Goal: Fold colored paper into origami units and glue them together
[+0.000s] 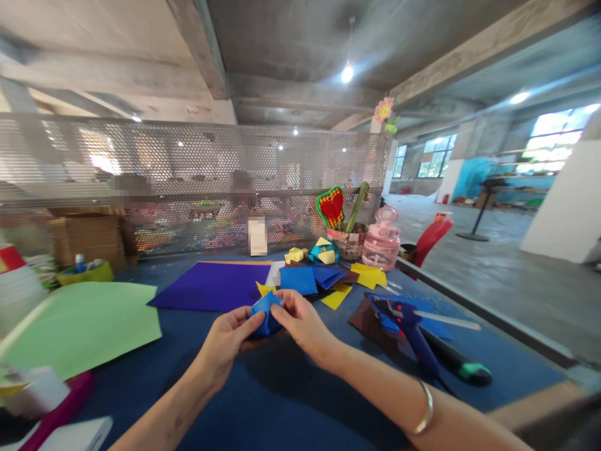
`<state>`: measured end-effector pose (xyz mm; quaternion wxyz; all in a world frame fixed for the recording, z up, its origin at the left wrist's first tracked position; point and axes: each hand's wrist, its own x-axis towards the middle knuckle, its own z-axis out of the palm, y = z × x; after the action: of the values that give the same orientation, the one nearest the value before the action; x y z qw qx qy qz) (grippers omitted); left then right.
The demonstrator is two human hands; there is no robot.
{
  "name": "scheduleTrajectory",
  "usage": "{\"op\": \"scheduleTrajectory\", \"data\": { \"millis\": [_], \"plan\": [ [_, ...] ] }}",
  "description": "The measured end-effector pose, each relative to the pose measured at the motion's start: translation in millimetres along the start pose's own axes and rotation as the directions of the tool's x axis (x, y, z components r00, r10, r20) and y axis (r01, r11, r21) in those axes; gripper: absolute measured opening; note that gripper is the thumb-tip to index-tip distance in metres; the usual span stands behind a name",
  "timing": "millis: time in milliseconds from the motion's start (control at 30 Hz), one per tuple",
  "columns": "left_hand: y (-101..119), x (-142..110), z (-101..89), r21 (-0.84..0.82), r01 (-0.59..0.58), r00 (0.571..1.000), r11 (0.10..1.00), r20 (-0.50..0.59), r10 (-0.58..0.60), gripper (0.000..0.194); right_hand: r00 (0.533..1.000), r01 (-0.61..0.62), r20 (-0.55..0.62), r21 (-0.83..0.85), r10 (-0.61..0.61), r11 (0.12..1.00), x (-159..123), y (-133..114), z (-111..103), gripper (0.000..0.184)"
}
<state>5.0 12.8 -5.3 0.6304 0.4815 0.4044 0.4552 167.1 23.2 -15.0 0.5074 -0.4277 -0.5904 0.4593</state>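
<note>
Both of my hands meet over the dark blue table [291, 407], pinching a small folded blue paper piece [265, 310]. My left hand [230, 341] grips its lower left side with thumb and fingers closed. My right hand [300, 319] pinches its right edge from above; a metal bangle sits on that wrist. Just beyond the piece lie blue paper squares [300, 280] and yellow paper scraps [337, 296].
A purple sheet [211, 285] and a light green sheet [84, 322] lie to the left. A blue glue gun [408, 326] rests at right on brown paper. Behind stand a pink jar [382, 241], a basket with paper craft [345, 235] and a perforated metal screen [188, 181].
</note>
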Motion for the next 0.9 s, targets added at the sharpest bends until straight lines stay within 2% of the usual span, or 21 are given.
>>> {"op": "scheduleTrajectory", "data": {
  "millis": [100,167,433,700,900],
  "plan": [
    [1.6,0.7,-2.0,-0.065,-0.003,0.999,0.998,-0.049,0.000,0.030,0.985,-0.152,0.102,0.139,0.138,0.979,0.2,-1.1,0.5,0.036],
    [2.1,1.2,-3.0,-0.099,0.006,0.998,0.995,-0.059,-0.012,0.029,0.977,-0.183,0.136,0.159,0.162,0.970,-0.3,-2.2,0.6,0.038],
    [3.2,1.2,-1.8,-0.149,0.003,0.998,0.989,-0.061,-0.013,0.026,0.975,-0.178,0.157,0.121,0.158,0.977,-2.0,-4.6,-0.1,0.033],
    [4.2,1.6,-4.2,-0.255,0.034,0.996,0.966,-0.071,-0.053,0.019,0.972,-0.016,0.237,0.082,-0.004,0.997,-1.9,-5.0,-2.0,0.035],
    [3.6,0.4,-5.6,-0.304,0.105,0.989,0.947,-0.067,-0.131,0.016,0.970,-0.060,0.240,0.087,0.038,0.994,-2.0,-5.7,-3.4,0.039]
  ]
}}
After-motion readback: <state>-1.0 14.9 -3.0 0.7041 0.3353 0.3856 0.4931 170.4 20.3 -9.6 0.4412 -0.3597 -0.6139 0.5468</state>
